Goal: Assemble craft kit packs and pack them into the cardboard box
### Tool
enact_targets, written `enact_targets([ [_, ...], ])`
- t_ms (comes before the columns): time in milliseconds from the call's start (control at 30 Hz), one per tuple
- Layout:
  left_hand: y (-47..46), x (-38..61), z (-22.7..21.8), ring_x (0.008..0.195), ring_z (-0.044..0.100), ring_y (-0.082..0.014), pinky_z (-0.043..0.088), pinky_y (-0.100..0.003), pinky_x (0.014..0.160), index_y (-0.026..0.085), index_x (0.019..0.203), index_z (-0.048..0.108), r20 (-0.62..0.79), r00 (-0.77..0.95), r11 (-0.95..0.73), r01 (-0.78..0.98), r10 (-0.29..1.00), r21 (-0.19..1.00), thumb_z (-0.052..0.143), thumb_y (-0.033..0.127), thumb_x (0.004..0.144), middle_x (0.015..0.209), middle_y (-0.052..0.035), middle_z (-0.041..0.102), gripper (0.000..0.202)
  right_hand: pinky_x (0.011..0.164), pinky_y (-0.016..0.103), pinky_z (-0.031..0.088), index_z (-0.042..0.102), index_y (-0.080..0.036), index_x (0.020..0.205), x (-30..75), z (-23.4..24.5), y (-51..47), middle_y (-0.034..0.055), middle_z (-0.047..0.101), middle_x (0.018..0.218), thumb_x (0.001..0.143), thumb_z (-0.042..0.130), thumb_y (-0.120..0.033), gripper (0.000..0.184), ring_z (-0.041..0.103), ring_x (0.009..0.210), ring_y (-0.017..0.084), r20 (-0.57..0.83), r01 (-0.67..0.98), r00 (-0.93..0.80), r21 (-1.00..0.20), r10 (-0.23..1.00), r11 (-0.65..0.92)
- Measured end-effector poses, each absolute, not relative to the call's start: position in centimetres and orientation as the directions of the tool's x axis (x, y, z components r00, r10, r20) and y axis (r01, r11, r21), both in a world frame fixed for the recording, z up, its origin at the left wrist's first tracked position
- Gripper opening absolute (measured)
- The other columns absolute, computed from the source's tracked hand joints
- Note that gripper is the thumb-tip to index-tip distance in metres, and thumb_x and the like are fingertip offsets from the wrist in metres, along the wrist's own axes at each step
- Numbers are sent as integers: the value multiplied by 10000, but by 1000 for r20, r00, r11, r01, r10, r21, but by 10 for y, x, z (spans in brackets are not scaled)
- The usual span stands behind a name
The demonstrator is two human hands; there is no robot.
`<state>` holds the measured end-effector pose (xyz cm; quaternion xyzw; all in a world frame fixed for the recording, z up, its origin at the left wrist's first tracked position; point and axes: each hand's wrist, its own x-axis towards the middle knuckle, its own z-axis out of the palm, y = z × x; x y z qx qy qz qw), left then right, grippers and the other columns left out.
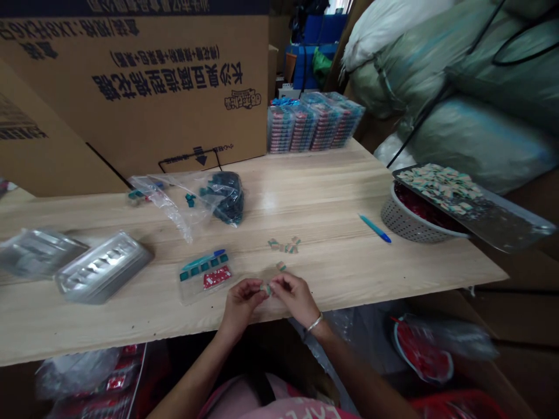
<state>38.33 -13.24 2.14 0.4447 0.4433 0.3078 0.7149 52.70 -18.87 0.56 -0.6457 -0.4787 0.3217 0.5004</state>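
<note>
Both hands meet at the near edge of the wooden table [332, 192]. My left hand [241, 302] and my right hand [294, 295] pinch a small green-and-tan piece [266, 288] between their fingertips. A silver bracelet circles my right wrist. Just beyond the hands lies one more small piece [280, 266], and a few others [285, 245] sit a little farther out. Left of the hands rests a clear plastic tray [205, 276] holding teal blocks, a blue pen and a red packet.
Empty clear trays [102, 267] lie at the left. A plastic bag of dark teal pieces [225, 196] sits mid-table, a blue pen [374, 228] to the right. A white basket [406, 221] under a metal tray of pieces [441, 185] stands right. Stacked filled packs [312, 122] and cardboard boxes [144, 87] behind.
</note>
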Motion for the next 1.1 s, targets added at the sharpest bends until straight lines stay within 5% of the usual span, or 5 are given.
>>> enact_targets([
  [133, -131, 383, 16, 596, 634, -130, 511, -245, 615, 161, 749, 696, -407, 380, 456, -44, 831, 889, 848, 306, 453, 660, -4, 687, 363, 739, 313, 463, 615, -184, 848, 550, 7, -171, 79, 597, 903, 818, 558, -194, 65, 579, 830, 199, 158, 687, 404, -702, 901, -185],
  [233, -129, 384, 15, 576, 633, -130, 497, -232, 574, 157, 738, 696, -437, 384, 485, -31, 813, 874, 849, 324, 447, 637, -5, 682, 369, 766, 322, 448, 580, -178, 783, 554, 9, -164, 65, 573, 852, 762, 590, -116, 66, 553, 842, 207, 147, 763, 283, -634, 948, -129],
  [500, -125, 384, 12, 591, 631, -133, 488, -228, 580, 157, 723, 688, -428, 396, 476, -25, 812, 879, 827, 320, 473, 650, -10, 696, 329, 650, 244, 450, 654, -187, 827, 541, 15, -173, 3, 610, 755, 814, 553, -176, 102, 576, 706, 137, 36, 270, -37, -962, 999, 44],
  [833, -126, 382, 7, 654, 622, -137, 491, -251, 672, 159, 708, 698, -332, 427, 383, -39, 841, 923, 840, 322, 463, 691, -13, 702, 326, 623, 223, 429, 624, -175, 770, 540, 11, -167, -8, 617, 721, 761, 579, -118, 74, 570, 678, 127, 42, 397, 13, -917, 999, 33],
  [1100, -127, 384, 0, 603, 593, -111, 484, -239, 625, 158, 685, 679, -327, 411, 389, -75, 851, 918, 843, 291, 444, 644, 12, 660, 320, 649, 283, 406, 646, -144, 808, 630, 9, -120, 83, 559, 891, 799, 564, -152, 82, 528, 710, 165, 106, 756, 465, -563, 879, -333],
])
